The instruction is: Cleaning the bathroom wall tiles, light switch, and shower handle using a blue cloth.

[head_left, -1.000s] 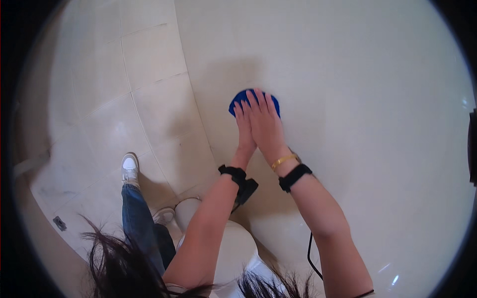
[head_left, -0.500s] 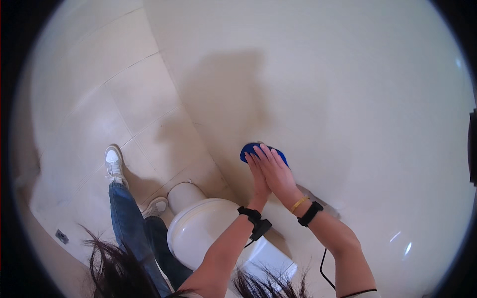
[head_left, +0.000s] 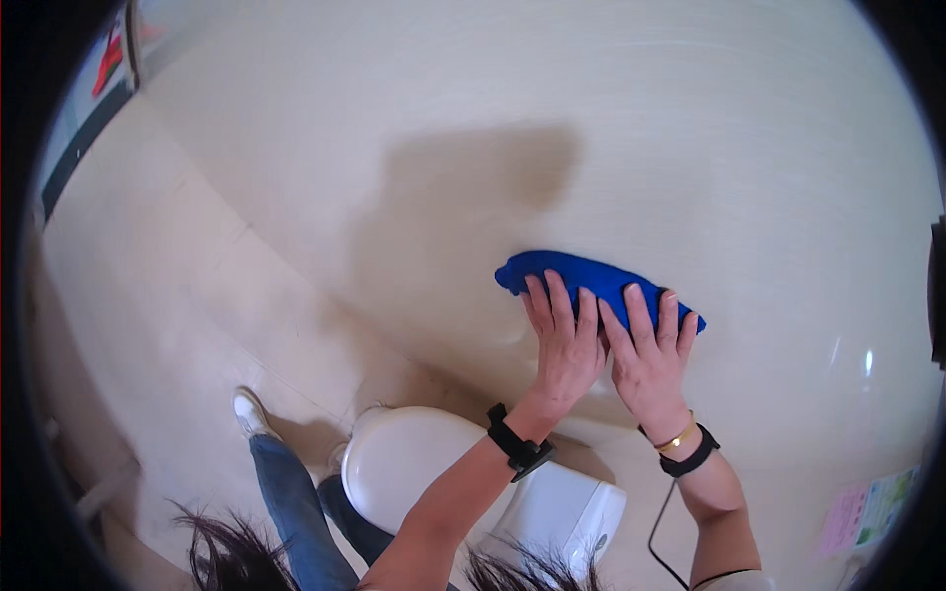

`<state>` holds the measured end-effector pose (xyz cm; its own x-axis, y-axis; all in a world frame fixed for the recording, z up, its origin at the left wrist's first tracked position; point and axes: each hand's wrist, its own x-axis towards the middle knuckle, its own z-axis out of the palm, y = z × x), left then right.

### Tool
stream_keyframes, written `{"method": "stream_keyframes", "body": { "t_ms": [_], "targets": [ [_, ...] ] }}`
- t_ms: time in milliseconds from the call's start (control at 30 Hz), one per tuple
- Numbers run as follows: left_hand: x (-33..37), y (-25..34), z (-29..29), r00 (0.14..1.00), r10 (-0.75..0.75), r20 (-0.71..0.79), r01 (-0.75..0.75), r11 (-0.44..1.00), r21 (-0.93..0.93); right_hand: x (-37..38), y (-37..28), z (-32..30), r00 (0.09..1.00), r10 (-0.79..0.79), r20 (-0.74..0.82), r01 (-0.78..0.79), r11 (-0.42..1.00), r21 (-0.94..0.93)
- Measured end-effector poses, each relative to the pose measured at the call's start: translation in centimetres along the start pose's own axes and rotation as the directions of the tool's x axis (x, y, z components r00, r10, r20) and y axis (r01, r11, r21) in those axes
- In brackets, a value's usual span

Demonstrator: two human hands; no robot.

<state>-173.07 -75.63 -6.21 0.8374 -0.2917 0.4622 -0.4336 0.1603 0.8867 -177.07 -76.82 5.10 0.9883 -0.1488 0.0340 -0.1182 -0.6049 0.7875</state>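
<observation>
A blue cloth (head_left: 586, 275) lies stretched sideways against the pale wall, its left end bunched and its right end tapering. My left hand (head_left: 570, 345) presses its left half with spread, outstretched fingers. Beside it, my right hand (head_left: 650, 360) has its fingers fanned over the right half. The thumbs nearly meet at the cloth's lower edge. Neither hand closes round the cloth; the palms' contact with it is hidden. Black straps circle both wrists, and a yellow bracelet (head_left: 677, 435) sits above the right one.
Below my hands stands a white toilet with a closed lid (head_left: 419, 468) and a tank (head_left: 581, 507). My jeans and a white shoe (head_left: 252, 412) show on the tiled floor at its left. Pink and green notices (head_left: 867, 512) hang at lower right. A dark-edged opening (head_left: 89, 133) is at upper left.
My hands, overlapping before, are now side by side with fingers spread, further right on the wall. The cloth is spread wider. The view has shifted, bringing the notices and the opening in.
</observation>
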Motion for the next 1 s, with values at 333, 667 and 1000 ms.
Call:
{"method": "stream_keyframes", "body": {
  "t_ms": [333,667,1000],
  "targets": [
    [-6.9,-1.1,-1.0,0.906,0.169,0.388,-0.222,0.970,0.095,-10.2,-1.5,5.6,0.988,0.133,-0.077,-0.132,0.991,0.026],
    [2.0,11.1,-5.3,0.531,0.650,0.544,-0.783,0.622,0.021,-12.5,2.7,-2.7,0.746,0.620,-0.243,-0.586,0.785,0.204],
    [5.6,9.5,-6.4,0.304,0.793,0.528,-0.911,0.404,-0.083,-5.2,-3.2,-0.4,0.146,0.891,-0.431,-0.796,0.364,0.484]
  ]
}}
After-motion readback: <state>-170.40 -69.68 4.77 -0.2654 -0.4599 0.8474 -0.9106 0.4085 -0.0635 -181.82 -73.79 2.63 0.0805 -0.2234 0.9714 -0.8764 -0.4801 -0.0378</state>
